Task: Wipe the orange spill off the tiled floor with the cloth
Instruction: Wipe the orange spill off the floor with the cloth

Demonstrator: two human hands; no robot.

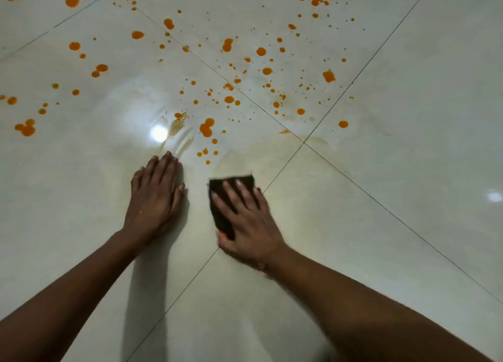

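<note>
Right hand (249, 223), fingers spread, presses a dark folded cloth (221, 212) flat on glossy pale tiled floor (408, 116); left hand (155, 198) rests flat, fingers together, near round orange spill (206, 129) droplets

Bare left hand (155, 198) and right hand (246, 225), short pale fingernails, long bare forearms.

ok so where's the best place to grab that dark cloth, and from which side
Probably its far edge, from above. The cloth lies flat on the tiled floor with the right hand spread over most of it; only the far edge past the fingertips and a left strip show. Flat and thin, it needs a pinch at that free edge.
</note>
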